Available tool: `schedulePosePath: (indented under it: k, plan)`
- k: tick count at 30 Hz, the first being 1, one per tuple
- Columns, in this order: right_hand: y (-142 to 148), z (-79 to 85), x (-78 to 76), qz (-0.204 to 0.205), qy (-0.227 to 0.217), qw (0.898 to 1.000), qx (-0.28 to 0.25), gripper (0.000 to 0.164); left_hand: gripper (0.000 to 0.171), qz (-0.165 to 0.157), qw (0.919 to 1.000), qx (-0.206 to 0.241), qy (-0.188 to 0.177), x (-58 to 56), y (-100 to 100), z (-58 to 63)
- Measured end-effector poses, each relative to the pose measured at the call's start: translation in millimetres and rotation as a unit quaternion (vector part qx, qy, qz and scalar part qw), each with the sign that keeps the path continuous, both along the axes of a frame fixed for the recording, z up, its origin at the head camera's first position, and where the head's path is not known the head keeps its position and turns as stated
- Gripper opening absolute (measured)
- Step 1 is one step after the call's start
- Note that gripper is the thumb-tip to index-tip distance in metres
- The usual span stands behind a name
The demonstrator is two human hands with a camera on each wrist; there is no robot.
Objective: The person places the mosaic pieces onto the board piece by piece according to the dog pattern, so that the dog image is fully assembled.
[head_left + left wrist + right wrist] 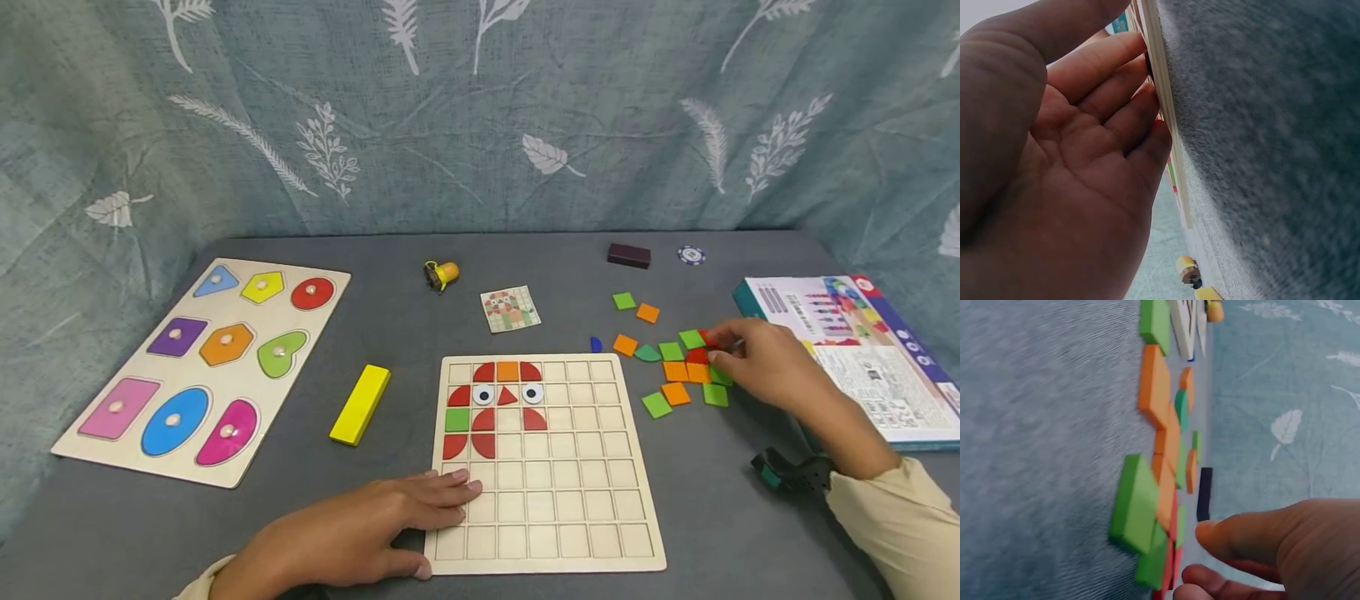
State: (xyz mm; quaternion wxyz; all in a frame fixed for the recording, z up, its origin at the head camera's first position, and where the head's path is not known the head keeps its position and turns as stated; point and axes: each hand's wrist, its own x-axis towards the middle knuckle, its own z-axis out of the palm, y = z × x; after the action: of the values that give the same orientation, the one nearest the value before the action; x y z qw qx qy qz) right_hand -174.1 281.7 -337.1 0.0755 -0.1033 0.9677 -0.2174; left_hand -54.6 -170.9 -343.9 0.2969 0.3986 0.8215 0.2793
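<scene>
My left hand rests with spread fingers over the near left edge of a wooden grid board. In the left wrist view its fingertips lie along the board's edge. Set in the board's upper left cells are red quarter-round pieces, a green square, an orange square, a red triangle and two eye pieces. My right hand reaches into a cluster of loose pieces, fingertips at a red piece, thumb and index finger apart. Green and orange squares lie beside it.
A shape puzzle board with knobbed pieces lies at left, near a yellow block. Behind the grid board are a pattern card and a small yellow-orange object. At right are a box, a dark block and a chip.
</scene>
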Motion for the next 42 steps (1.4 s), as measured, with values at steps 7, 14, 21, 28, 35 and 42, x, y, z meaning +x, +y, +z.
schedulePosePath:
  k: [7,14,21,28,35,42]
  plan:
    - [5,-4.2,3.7,-0.007,0.011,1.0,0.019,0.026,0.059,-0.007,0.9999,0.007,0.003,0.0,0,0.0]
    - [7,-5.7,1.8,-0.003,0.008,1.0,0.027,0.023,0.057,-0.017,0.9998,0.009,0.004,-2.6,1,0.8]
    - [5,-8.2,-0.3,-0.016,0.001,0.999,0.034,0.029,0.056,-0.018,0.9998,0.005,0.002,-2.1,1,0.6]
    - [2,-9.4,-4.7,-0.024,-0.006,1.0,0.012,0.027,0.057,-0.013,0.9999,0.007,0.001,-0.1,1,1.2]
    - [-1,-8.7,-7.4,-0.018,-0.005,1.0,0.02,0.024,0.057,-0.007,0.9999,0.009,0.003,1.2,0,2.0]
    - [-3,-7.6,-5.0,-0.018,0.017,1.0,0.009,0.013,0.057,-0.005,0.9999,0.012,0.008,2.4,0,2.5]
